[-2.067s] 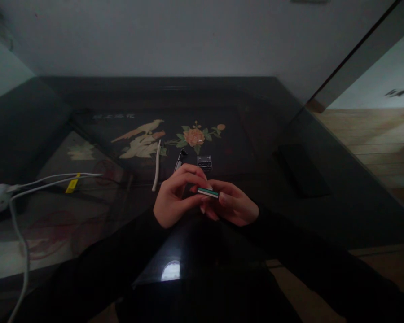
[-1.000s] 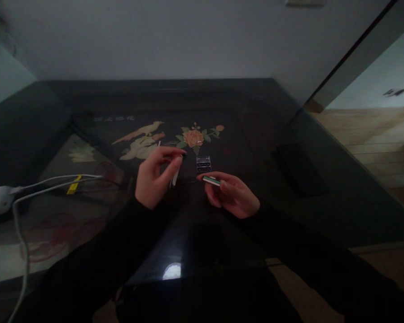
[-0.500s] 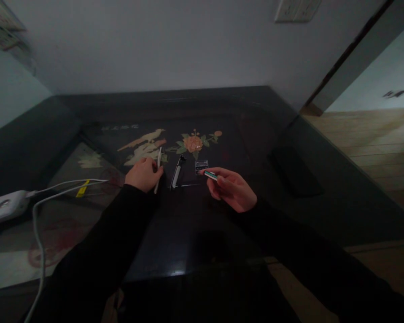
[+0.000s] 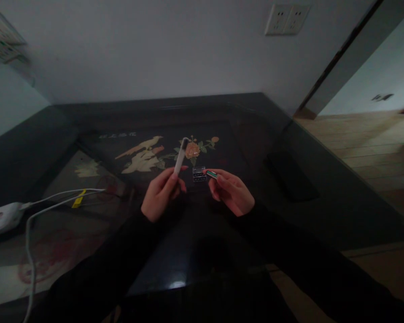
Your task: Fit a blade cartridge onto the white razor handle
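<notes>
Between the thumb and fingers of my left hand [image 4: 161, 190] is a slim pale razor handle [image 4: 179, 162], tilted up and away, with a dark section near its curved tip. My right hand [image 4: 232, 188] pinches a small flat green-and-white piece [image 4: 212, 174] that looks like a razor cartridge; its far side is hidden. A small clear case [image 4: 199, 174] with ridged sections lies on the table between my hands, just left of the right fingertips. The handle and the small piece are apart.
The dark glossy table [image 4: 202, 107] has a bird-and-flower picture [image 4: 141, 152]. A black flat object [image 4: 291, 177] lies to the right. At left are a white power strip [image 4: 5, 219] and cables [image 4: 29, 242] with a yellow tag [image 4: 78, 199]. A wall stands behind, with sockets [image 4: 287, 19].
My left hand has picked the razor handle up off the table and brought it right, towards the right hand. The right hand keeps its pinch on the small piece. The view has shifted slightly.
</notes>
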The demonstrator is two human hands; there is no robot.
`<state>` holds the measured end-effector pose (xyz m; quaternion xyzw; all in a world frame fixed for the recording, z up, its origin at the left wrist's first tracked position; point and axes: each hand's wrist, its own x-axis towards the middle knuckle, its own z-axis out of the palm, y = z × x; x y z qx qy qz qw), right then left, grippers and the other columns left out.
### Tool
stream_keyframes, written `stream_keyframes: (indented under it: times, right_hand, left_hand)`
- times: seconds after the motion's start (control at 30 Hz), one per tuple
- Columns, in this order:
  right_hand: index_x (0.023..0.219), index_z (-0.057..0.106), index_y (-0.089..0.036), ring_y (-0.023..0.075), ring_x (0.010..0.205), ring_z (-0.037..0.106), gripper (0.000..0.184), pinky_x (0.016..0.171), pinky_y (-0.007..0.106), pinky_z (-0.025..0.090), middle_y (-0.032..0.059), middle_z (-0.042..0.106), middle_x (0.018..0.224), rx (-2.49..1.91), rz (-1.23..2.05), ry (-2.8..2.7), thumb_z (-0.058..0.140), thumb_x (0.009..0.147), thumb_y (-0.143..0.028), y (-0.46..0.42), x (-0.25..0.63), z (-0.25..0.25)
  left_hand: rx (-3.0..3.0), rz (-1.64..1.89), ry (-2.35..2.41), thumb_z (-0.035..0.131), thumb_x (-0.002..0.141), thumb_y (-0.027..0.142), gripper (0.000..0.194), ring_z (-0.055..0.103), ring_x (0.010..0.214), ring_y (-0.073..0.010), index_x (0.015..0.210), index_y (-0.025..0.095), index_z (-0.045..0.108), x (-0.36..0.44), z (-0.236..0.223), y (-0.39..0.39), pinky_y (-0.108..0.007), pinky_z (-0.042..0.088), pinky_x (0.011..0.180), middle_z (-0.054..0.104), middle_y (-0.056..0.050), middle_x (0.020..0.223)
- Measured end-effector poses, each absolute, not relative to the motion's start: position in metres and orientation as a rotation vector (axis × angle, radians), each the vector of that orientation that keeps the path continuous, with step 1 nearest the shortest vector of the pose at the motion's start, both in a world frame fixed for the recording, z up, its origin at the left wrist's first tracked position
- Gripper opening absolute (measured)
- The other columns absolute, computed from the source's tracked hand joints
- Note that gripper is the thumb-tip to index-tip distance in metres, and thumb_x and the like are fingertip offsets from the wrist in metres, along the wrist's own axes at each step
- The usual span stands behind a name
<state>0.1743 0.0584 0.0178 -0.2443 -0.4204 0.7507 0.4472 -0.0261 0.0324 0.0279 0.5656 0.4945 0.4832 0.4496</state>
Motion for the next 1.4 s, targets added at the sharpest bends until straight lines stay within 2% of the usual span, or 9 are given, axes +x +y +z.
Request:
stream_keyframes:
  times: [0.13, 0.23, 0.33, 0.53, 0.87, 1.03, 1.4]
  right_hand:
    - [0.103, 0.065, -0.016, 0.0062, 0.047, 0.046, 0.041, 0.043, 0.02, 0.03, -0.0038, 0.057, 0.061, -0.649, 1.822, -0.978, 0.072, 0.074, -0.044, 0.06, 0.174, 0.018]
    - [0.102, 0.064, -0.016, 0.0063, 0.046, 0.045, 0.039, 0.042, 0.02, 0.029, -0.0041, 0.055, 0.061, -0.661, 1.781, -0.942, 0.07, 0.076, -0.044, 0.06, 0.174, 0.018]
    - [0.101, 0.064, -0.016, 0.0061, 0.045, 0.044, 0.036, 0.042, 0.02, 0.028, -0.0044, 0.054, 0.06, -0.653, 1.76, -0.918, 0.069, 0.077, -0.044, 0.06, 0.174, 0.016]
    - [0.096, 0.064, -0.018, 0.0067, 0.045, 0.043, 0.034, 0.042, 0.022, 0.028, -0.0048, 0.054, 0.059, -0.659, 1.745, -0.873, 0.069, 0.076, -0.044, 0.062, 0.174, 0.015]
    - [0.097, 0.066, -0.017, 0.0061, 0.044, 0.041, 0.038, 0.041, 0.022, 0.027, -0.0055, 0.052, 0.057, -0.683, 1.772, -0.879, 0.07, 0.073, -0.047, 0.06, 0.174, 0.017]
    - [0.097, 0.065, -0.016, 0.0061, 0.044, 0.042, 0.04, 0.042, 0.022, 0.026, -0.0057, 0.053, 0.057, -0.704, 1.755, -0.89, 0.071, 0.073, -0.048, 0.06, 0.174, 0.018]
    - [0.099, 0.063, -0.016, 0.0062, 0.044, 0.041, 0.037, 0.042, 0.023, 0.026, -0.0059, 0.052, 0.057, -0.711, 1.724, -0.913, 0.068, 0.076, -0.045, 0.061, 0.176, 0.016]
  left_hand:
    - [1.244, 1.077, 1.087, 0.052, 0.091, 0.042, 0.048, 0.04, 0.055, -0.0075, 0.13, 0.013, 0.054, -0.003, 0.022, 0.012, -0.021, 0.03, 0.048, 0.056, -0.001, 0.073]
    - [1.084, 1.051, 0.965, 0.058, 0.088, 0.042, 0.063, 0.035, 0.051, -0.0058, 0.144, 0.021, 0.038, 0.004, 0.016, 0.004, -0.019, 0.025, 0.045, 0.053, 0.001, 0.071]
    - [1.023, 1.003, 0.974, 0.059, 0.087, 0.04, 0.069, 0.031, 0.048, -0.0049, 0.148, 0.029, 0.028, 0.006, 0.015, 0.0, -0.018, 0.022, 0.042, 0.051, 0.002, 0.073]
    - [1.13, 0.945, 1.069, 0.055, 0.09, 0.037, 0.061, 0.037, 0.052, -0.0073, 0.146, 0.029, 0.034, 0.009, 0.015, -0.006, -0.019, 0.029, 0.046, 0.047, 0.002, 0.071]
    - [1.363, 0.984, 1.119, 0.053, 0.09, 0.029, 0.057, 0.05, 0.061, -0.0128, 0.144, 0.027, 0.039, 0.01, 0.01, -0.006, -0.022, 0.043, 0.055, 0.062, -0.003, 0.079]
    - [1.384, 0.991, 1.129, 0.054, 0.089, 0.029, 0.057, 0.046, 0.056, -0.0116, 0.144, 0.025, 0.041, 0.01, 0.012, -0.005, -0.021, 0.041, 0.051, 0.056, -0.001, 0.069]
    - [1.365, 0.961, 1.171, 0.053, 0.09, 0.028, 0.058, 0.042, 0.057, -0.0107, 0.145, 0.023, 0.037, 0.01, 0.016, -0.004, -0.02, 0.038, 0.05, 0.051, 0.001, 0.071]
